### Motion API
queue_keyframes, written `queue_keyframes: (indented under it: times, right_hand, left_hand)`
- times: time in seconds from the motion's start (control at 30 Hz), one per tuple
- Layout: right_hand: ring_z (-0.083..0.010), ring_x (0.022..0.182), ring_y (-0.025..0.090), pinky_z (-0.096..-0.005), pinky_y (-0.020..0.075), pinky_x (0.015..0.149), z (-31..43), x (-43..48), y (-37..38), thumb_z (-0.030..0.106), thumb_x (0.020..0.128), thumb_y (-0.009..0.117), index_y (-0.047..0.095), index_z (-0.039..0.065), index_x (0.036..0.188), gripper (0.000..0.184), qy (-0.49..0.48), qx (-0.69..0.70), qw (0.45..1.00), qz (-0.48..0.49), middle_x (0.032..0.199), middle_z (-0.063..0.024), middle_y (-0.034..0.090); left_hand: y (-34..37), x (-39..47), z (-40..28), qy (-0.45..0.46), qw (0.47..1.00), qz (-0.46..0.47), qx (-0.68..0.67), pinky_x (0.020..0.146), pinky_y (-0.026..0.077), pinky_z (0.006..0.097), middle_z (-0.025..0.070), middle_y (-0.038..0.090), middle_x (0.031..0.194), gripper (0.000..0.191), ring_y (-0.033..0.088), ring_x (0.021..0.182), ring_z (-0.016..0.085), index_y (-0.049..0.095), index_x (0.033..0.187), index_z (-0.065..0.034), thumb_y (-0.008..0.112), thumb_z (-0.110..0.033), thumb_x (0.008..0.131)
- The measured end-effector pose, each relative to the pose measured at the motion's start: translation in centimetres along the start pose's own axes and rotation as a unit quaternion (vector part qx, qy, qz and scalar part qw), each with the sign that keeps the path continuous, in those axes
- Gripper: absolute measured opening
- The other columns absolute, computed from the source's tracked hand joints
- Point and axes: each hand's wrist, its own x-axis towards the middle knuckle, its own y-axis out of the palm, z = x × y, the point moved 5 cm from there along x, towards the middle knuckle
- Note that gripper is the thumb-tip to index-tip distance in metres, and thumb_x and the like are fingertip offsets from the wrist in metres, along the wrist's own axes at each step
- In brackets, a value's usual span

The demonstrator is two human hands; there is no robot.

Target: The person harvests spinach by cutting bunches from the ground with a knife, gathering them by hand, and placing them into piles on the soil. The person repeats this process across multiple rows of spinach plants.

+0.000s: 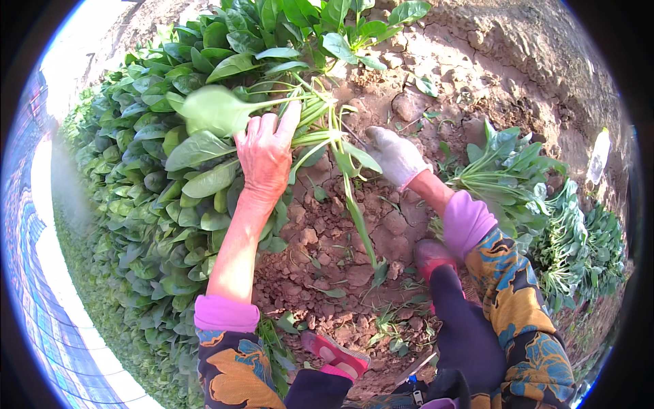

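Observation:
My bare left hand [268, 148] is closed around leafy spinach plants [314, 110], at the edge of the standing crop. Their pale stems and root ends point right, and one broad leaf over my knuckles is blurred. In a whitish knit glove, my right hand [396, 153] grips a thin dark metal tool [353, 135]. Its tip reaches toward the stem bases; the handle is hidden in the glove. A long limp leaf stalk [357, 217] hangs from the bunch toward the soil between my arms.
Dense spinach [148, 204] fills the left side. Dry, cracked soil [347, 286] with scattered leaves lies between my red shoes [337, 353]. Pulled spinach bunches [500, 174] and more piles [567, 240] lie at right, near a clear plastic item [598, 156].

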Motion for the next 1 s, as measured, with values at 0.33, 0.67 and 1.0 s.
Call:
queue_keyframes:
  times: [0.33,0.67,1.0]
  right_hand:
    - [-0.0092,0.081,0.061,-0.0252,0.0521,0.078,10.9,-9.4,-15.4,0.017,0.095,0.060,0.060,0.004,0.129,0.036,0.053,0.439,0.894,0.074,0.105,-0.0037,0.068]
    - [-0.0153,0.100,0.061,-0.0301,0.0539,0.086,29.0,-25.5,-18.5,0.011,0.088,0.072,0.049,-0.004,0.134,0.053,-0.326,0.169,0.905,0.213,0.116,-0.0115,0.063]
    - [-0.0118,0.081,0.064,-0.0291,0.0524,0.072,32.1,-38.2,-19.7,0.005,0.090,0.061,0.065,-0.002,0.111,0.022,-0.339,0.201,0.900,0.185,0.089,-0.0080,0.066]
  left_hand:
    - [-19.6,-3.0,-7.2,-0.042,0.994,-0.088,0.042,0.097,0.040,0.0446,0.0053,0.060,0.093,0.055,0.058,0.089,0.024,0.064,0.128,-0.0177,0.059,0.002,0.077]
    - [-36.3,-12.4,-14.8,-0.093,0.968,-0.015,0.234,0.099,0.038,0.0452,0.0037,0.055,0.093,0.049,0.056,0.091,0.021,0.063,0.130,-0.0192,0.057,-0.003,0.085]
    - [-45.7,-22.0,-23.1,-0.162,0.959,-0.008,0.233,0.102,0.037,0.0465,0.0036,0.054,0.092,0.056,0.055,0.090,0.022,0.062,0.131,-0.0181,0.057,0.003,0.079]
